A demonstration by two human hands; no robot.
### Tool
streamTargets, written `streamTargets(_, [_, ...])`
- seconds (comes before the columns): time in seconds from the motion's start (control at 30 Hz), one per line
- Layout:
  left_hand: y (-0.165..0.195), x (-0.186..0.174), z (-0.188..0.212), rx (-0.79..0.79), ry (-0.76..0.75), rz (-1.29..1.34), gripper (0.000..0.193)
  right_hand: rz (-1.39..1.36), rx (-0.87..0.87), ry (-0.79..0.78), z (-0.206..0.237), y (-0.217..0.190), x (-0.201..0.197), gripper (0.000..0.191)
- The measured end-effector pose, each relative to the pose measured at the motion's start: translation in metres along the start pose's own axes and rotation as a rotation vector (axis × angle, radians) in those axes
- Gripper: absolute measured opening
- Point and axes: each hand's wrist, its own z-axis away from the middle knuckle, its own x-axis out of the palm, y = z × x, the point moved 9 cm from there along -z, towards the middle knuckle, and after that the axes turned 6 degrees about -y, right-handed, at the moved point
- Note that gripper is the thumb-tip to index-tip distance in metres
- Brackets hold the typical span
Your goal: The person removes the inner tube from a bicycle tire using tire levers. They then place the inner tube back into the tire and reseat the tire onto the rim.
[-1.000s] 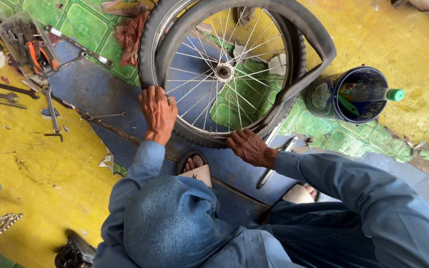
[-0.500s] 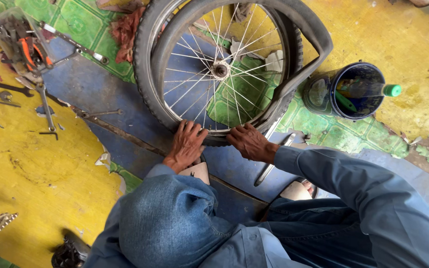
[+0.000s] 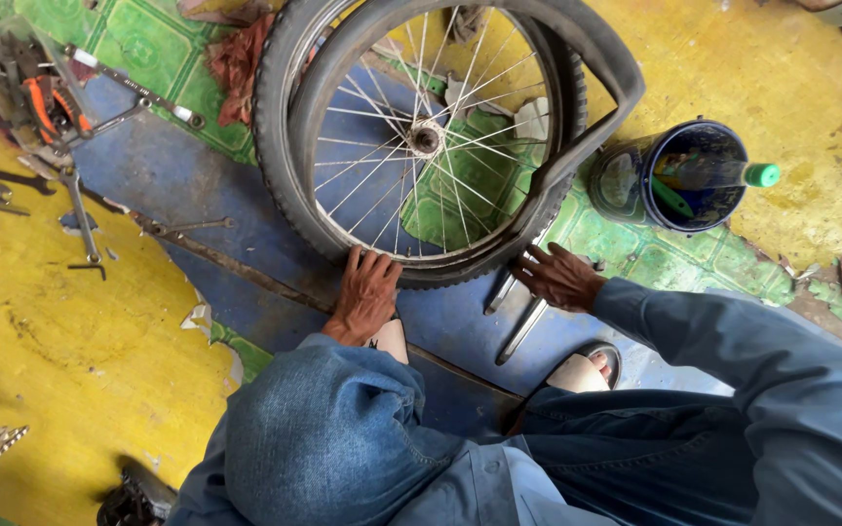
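A spoked bicycle wheel (image 3: 426,136) lies flat on the floor, its black tyre (image 3: 283,175) partly pulled off the rim on the right (image 3: 616,93). My left hand (image 3: 367,292) rests on the tyre's near edge, with the fingers laid over the rubber. To the right of it, my right hand (image 3: 557,278) is off the tyre, fingers spread, just above two metal tyre levers (image 3: 523,326) on the blue floor. A person's blue-capped head and denim sleeves fill the bottom of the view.
A dark bucket (image 3: 723,131) with a green-capped bottle (image 3: 760,175) stands right of the wheel. Pliers, wrenches and rods (image 3: 46,102) lie at the upper left. A long metal bar (image 3: 236,268) crosses the floor. Sandalled feet (image 3: 587,370) sit near the levers.
My left hand slid along the tyre from its left side to the near edge. My right hand left the tyre and moved right, down over the tyre levers.
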Motion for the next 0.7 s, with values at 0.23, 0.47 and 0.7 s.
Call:
streamTargets(0.23, [0.003,0.003,0.003,0.015,0.028,0.008,0.035,0.150,-0.031,-0.025,0.004,0.004,0.025,0.038])
streamTargets(0.47, [0.002,0.007,-0.004,-0.027,-0.008,-0.007,0.037,-0.469,-0.156,0.153,0.007,-0.012,-0.055,0.027])
streamTargets(0.7, [0.011,0.006,-0.010,-0.016,-0.016,0.009,0.040,-0.729,0.172,0.233,-0.044,-0.006,-0.144,0.021])
